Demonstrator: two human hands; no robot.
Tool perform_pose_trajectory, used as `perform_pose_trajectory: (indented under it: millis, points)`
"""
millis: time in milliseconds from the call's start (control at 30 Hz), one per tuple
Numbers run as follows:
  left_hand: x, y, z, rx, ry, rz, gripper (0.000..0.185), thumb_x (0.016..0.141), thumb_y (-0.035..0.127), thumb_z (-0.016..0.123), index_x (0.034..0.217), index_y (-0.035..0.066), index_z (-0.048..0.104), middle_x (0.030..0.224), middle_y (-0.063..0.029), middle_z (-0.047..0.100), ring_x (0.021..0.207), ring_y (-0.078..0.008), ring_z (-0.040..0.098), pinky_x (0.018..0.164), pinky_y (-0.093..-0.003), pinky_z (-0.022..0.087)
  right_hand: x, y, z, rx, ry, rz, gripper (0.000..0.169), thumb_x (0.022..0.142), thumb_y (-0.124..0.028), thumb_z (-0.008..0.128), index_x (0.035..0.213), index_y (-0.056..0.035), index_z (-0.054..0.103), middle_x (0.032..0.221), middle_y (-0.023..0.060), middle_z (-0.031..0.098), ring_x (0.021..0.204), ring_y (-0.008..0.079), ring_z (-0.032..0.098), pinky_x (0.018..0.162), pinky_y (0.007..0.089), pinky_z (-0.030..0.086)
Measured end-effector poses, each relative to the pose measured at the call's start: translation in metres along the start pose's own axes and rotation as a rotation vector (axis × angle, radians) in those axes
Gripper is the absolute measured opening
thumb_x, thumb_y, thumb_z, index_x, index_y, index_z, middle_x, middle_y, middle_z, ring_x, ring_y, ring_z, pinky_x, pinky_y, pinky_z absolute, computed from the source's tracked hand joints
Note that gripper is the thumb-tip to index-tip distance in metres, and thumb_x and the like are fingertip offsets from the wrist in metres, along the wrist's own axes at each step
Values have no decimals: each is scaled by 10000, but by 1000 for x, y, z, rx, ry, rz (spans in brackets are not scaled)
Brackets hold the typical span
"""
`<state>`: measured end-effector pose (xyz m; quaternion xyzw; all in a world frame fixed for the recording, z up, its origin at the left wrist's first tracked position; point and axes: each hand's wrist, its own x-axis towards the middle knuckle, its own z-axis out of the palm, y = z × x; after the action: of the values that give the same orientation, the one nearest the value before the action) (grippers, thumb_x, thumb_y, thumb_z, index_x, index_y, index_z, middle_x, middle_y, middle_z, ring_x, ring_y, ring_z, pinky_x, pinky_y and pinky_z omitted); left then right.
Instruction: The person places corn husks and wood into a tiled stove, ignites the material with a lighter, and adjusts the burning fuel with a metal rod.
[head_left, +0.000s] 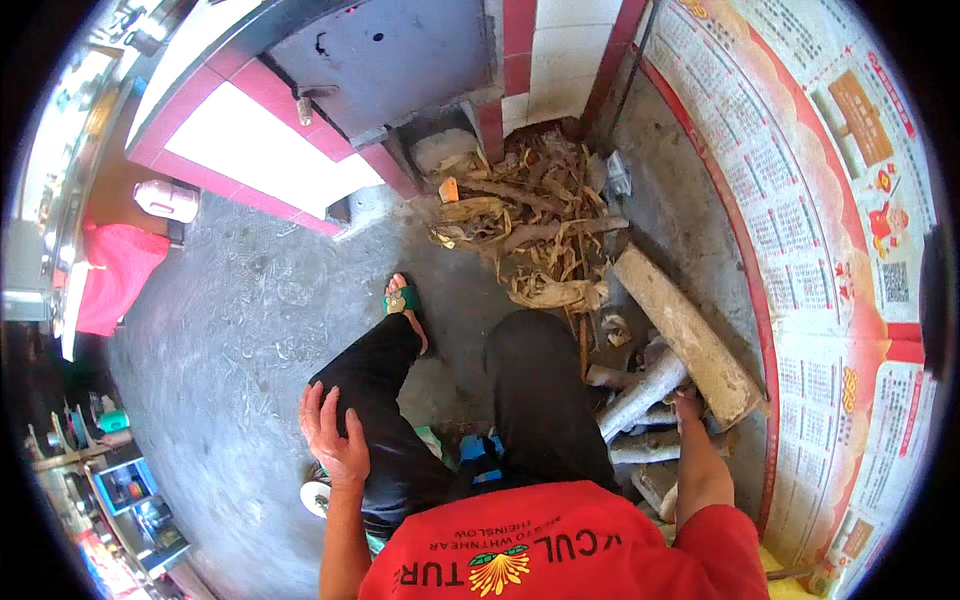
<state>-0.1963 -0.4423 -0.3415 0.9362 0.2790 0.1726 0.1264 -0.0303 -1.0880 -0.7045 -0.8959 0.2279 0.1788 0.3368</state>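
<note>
My left hand (334, 442) rests on my left thigh, its fingers spread and nothing in it. On the other side, my right hand (688, 406) reaches down among cut logs beside a thick wooden beam (684, 330). Its fingers are partly hidden, so whether it grips a log cannot be told. A pale log (643, 396) lies slanted just left of that hand, with another log (646, 453) lower down. Beyond my knees, a heap of dry husks and sticks (536, 195) lies in front of the tiled stove's opening (442, 142).
A metal panel (390, 60) is set in the stove's tiled front. A printed wall covering (795, 225) runs along the right wall. At the left stand a pink flask (166, 200), a pink cloth (124, 277) and a shelf rack (139, 499). Concrete floor (247, 322) spreads at left.
</note>
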Motion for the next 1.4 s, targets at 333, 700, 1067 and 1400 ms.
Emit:
perform_pose_trajectory:
  millis: [333, 700, 1067, 1400]
  points:
    - [10, 27, 3, 43, -3, 39, 328, 709, 69, 586, 1035, 41, 559, 1177, -155, 470, 1155, -344, 394, 972, -455, 282, -66, -19, -45, -612, 226, -200, 294, 742, -247, 551, 922, -15, 565, 865, 178, 600, 788, 326, 571, 672, 422, 444]
    - [4, 33, 13, 3, 41, -53, 399, 754, 159, 581, 1137, 74, 508, 1252, -175, 399, 1179, -372, 348, 973, -451, 282, -248, -189, -48, 1008, -189, 427, 336, 814, -309, 547, 1043, -64, 539, 1006, 25, 570, 945, 159, 503, 777, 373, 380]
    - [-5, 34, 14, 54, 43, 5, 406, 745, 160, 571, 1136, 75, 500, 1261, -154, 389, 1194, -360, 334, 953, -458, 297, -227, -430, -5, 649, -330, -449, 423, 831, -249, 536, 1186, -28, 471, 1180, 106, 489, 1107, 237, 454, 902, 351, 359]
    - [-5, 10, -4, -43, -22, -32, 424, 697, 98, 599, 1114, 68, 525, 1251, -168, 406, 1176, -372, 359, 956, -456, 301, -275, -427, 3, -140, -138, -965, 570, 768, -213, 585, 1252, -15, 360, 1288, 249, 313, 1177, 397, 331, 991, 414, 261]
